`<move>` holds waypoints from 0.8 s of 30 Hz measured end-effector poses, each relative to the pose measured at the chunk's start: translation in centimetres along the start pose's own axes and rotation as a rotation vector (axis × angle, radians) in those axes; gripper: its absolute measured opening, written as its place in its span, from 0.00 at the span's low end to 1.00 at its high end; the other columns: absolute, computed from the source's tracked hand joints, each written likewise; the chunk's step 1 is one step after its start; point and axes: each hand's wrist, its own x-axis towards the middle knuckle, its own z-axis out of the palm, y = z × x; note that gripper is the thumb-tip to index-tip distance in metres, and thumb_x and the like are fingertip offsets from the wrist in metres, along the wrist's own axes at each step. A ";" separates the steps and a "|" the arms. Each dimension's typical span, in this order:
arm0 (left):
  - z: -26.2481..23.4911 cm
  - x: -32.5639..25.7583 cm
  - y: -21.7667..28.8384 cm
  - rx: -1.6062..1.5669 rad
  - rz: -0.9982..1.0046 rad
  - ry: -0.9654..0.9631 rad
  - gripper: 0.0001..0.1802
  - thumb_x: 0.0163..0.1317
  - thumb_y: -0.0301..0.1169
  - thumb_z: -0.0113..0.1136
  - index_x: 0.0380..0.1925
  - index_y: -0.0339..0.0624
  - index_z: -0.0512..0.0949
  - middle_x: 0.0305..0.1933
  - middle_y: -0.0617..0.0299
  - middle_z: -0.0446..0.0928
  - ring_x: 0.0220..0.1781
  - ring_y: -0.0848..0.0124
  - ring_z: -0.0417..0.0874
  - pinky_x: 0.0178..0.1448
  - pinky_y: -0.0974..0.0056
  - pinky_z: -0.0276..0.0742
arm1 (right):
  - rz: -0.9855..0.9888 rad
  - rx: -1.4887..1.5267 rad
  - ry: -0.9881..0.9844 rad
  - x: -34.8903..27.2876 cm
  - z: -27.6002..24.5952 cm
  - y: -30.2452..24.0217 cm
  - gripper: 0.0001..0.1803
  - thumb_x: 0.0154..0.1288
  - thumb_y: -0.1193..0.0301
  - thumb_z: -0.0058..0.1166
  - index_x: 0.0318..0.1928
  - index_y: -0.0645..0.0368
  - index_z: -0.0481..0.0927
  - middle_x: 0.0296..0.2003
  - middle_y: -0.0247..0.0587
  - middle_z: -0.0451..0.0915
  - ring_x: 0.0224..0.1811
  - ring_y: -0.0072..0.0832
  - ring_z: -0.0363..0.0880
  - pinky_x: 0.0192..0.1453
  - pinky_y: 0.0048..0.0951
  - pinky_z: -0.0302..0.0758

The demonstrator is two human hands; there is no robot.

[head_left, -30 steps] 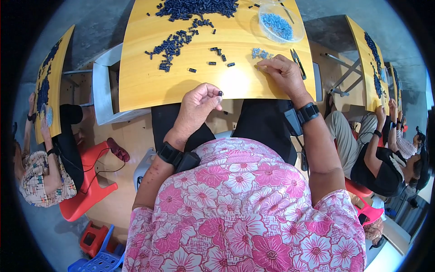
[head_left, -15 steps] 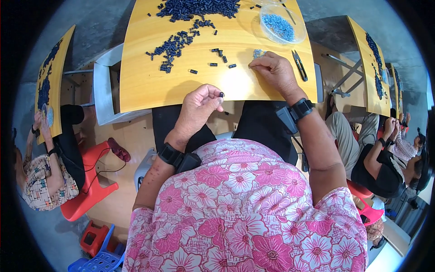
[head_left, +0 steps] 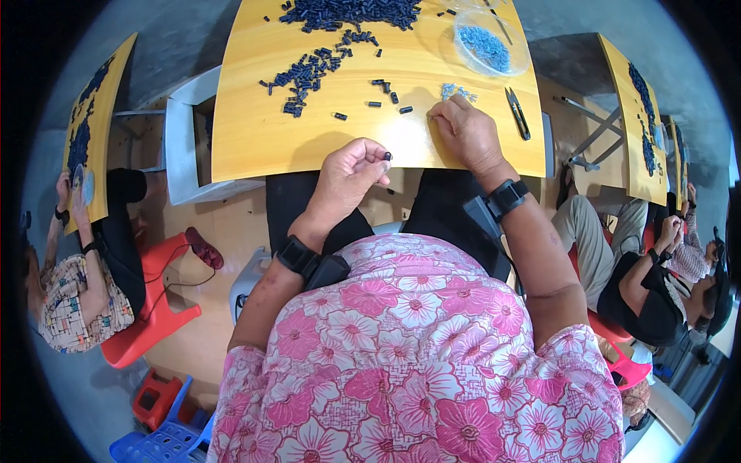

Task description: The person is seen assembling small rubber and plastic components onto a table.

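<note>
My left hand [head_left: 345,184] is raised just off the near edge of the table, thumb and fingers closed on a small black cylindrical piece [head_left: 387,156]. My right hand [head_left: 469,137] rests low over the tabletop [head_left: 255,147], its thumb and fingertips pinched together. Whatever it may hold is too small to make out. Just beyond its knuckles lies a little heap of clear and pale blue bits [head_left: 461,91]. Several loose black pieces [head_left: 394,98] are scattered ahead, between my two hands.
A large pile of black pieces [head_left: 347,11] covers the far side, trailing toward me on the left [head_left: 307,77]. At the far right stands a clear round tub [head_left: 526,62] of blue bits. Black thread snips [head_left: 518,113] lie near the right edge. People work at neighbouring tables on both sides.
My view has shifted slightly. The right hand has edged left, uncovering more of the little heap of bits. My left hand keeps its hold on the black piece.
</note>
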 end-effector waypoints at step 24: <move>0.9 -1.8 2.1 0.007 0.010 0.027 0.06 0.63 0.26 0.58 0.38 0.37 0.78 0.33 0.70 0.77 0.32 0.84 0.75 0.38 0.76 0.74 | -0.107 0.281 0.039 -1.2 -1.2 -7.2 0.11 0.54 0.79 0.51 0.39 0.55 0.73 0.35 0.40 0.75 0.35 0.43 0.78 0.36 0.38 0.77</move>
